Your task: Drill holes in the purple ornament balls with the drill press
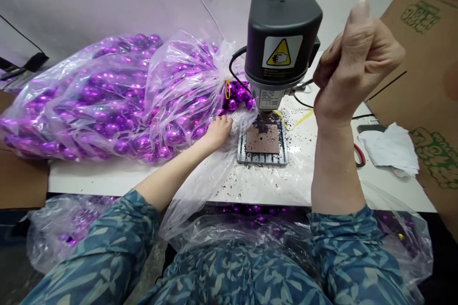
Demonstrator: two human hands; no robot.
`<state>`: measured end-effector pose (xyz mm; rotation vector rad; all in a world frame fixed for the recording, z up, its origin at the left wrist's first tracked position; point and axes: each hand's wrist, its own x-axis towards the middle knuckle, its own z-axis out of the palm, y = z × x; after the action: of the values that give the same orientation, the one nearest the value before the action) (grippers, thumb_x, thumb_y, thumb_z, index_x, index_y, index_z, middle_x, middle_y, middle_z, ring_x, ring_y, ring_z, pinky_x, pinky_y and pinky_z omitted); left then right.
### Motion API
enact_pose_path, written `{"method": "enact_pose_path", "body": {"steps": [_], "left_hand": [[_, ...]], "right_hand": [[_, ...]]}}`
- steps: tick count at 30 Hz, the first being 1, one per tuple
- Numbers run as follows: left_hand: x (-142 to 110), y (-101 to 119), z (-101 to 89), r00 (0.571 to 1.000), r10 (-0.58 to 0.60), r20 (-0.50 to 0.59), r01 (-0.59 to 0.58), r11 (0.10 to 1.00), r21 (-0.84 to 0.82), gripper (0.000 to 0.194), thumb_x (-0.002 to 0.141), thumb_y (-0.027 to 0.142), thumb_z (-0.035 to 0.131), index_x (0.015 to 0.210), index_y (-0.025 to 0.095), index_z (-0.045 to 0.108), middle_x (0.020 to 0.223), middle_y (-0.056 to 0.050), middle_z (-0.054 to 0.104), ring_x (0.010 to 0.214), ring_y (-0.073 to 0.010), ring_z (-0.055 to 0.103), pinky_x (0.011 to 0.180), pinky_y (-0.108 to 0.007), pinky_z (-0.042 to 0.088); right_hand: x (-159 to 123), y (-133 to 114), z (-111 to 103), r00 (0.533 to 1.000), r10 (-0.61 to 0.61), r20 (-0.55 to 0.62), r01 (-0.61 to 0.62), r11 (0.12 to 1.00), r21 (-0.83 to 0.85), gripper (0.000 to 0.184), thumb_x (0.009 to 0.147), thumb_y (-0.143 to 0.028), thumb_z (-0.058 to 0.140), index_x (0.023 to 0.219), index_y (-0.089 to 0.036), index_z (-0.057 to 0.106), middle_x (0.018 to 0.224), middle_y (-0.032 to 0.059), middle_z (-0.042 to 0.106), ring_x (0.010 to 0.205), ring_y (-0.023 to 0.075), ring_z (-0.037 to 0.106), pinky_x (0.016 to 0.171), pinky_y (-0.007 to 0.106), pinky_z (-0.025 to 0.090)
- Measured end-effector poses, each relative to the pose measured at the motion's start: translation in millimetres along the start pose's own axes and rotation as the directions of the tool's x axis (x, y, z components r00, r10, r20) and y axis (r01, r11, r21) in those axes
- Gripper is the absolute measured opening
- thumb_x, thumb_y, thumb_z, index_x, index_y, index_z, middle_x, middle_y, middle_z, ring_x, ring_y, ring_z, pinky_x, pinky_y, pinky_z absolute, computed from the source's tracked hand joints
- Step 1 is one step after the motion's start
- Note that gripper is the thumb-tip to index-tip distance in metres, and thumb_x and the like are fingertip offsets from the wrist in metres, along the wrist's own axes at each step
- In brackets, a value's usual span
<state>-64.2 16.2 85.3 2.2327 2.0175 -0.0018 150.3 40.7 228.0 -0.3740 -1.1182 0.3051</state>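
Observation:
My left hand [219,130] is at the mouth of a clear plastic bag [186,74], its fingers curled on the film. Shiny purple balls [238,95] show in the bag's mouth just beyond the fingertips. To the right stands a small black drill press [284,24] with a hand-warning label. A brown square block [262,139] with a small dark hole lies on its slotted metal base [263,158]. Raised beside the motor housing, my right hand [358,59] is closed in a fist with the thumb up. Whatever it grips is hidden.
Dark shavings [229,186] litter the white table. Crumpled white paper [390,150] and a red-handled tool [359,155] lie on the right, near a large cardboard box [434,105]. A yellow strip [302,119] is behind the base. More bagged purple balls [77,224] are below the table edge.

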Motion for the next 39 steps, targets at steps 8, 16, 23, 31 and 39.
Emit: {"method": "enact_pose_path", "body": {"steps": [8,16,23,31,39], "left_hand": [[-10.4,-0.9,-2.1,0.997,-0.019,-0.072,-0.051,0.536,-0.843,0.036,0.097,0.028,0.072,0.131,0.019,0.064,0.126,-0.015,0.074,0.117,-0.0302,0.072,0.107,-0.053,0.059],[-18.5,27.1,18.5,0.982,0.037,0.184,0.183,-0.397,-0.899,0.03,0.095,0.039,0.081,0.114,0.02,0.067,0.12,-0.01,0.078,0.113,-0.025,0.077,0.104,-0.048,0.065],[-18.2,21.8,39.9,1.0,0.006,-0.021,-0.02,-0.041,-0.999,0.068,0.065,0.026,0.103,0.12,0.02,0.063,0.11,-0.005,0.079,0.106,-0.0216,0.076,0.109,-0.045,0.057],[-1.1,22.0,54.7,0.991,0.072,-0.109,-0.121,0.184,-0.975,0.061,0.071,0.032,0.097,0.122,0.017,0.066,0.111,-0.009,0.079,0.097,-0.0221,0.075,0.093,-0.04,0.061],[0.2,35.7,53.9,0.98,0.058,-0.192,-0.2,0.39,-0.899,0.061,0.073,0.031,0.096,0.127,0.019,0.069,0.109,-0.007,0.077,0.09,-0.0206,0.07,0.09,-0.041,0.061]], "right_hand": [[-3.0,0.0,-1.4,1.0,-0.025,0.0,0.025,0.999,0.029,0.058,0.085,-0.062,0.07,0.052,-0.02,0.046,0.043,-0.0074,0.041,0.037,0.0047,0.032,0.048,0.03,0.026],[-5.8,-1.8,-1.3,0.999,-0.043,-0.005,0.042,0.996,-0.084,0.06,0.084,-0.071,0.062,0.054,-0.024,0.041,0.044,-0.0081,0.038,0.037,0.0049,0.029,0.048,0.03,0.033],[-8.2,-3.2,-3.8,0.997,-0.062,0.04,0.067,0.987,-0.144,0.067,0.087,-0.079,0.054,0.054,-0.023,0.039,0.045,-0.007,0.037,0.038,0.0061,0.028,0.049,0.031,0.037],[-9.3,-4.5,-3.6,0.999,-0.03,0.031,0.036,0.975,-0.218,0.073,0.085,-0.089,0.041,0.054,-0.024,0.034,0.045,-0.0039,0.034,0.039,0.0089,0.03,0.048,0.034,0.035],[-11.4,-7.6,-2.7,0.999,-0.042,0.022,0.045,0.987,-0.155,0.066,0.085,-0.08,0.055,0.054,-0.024,0.037,0.045,-0.0049,0.035,0.039,0.0084,0.03,0.048,0.034,0.034]]}}
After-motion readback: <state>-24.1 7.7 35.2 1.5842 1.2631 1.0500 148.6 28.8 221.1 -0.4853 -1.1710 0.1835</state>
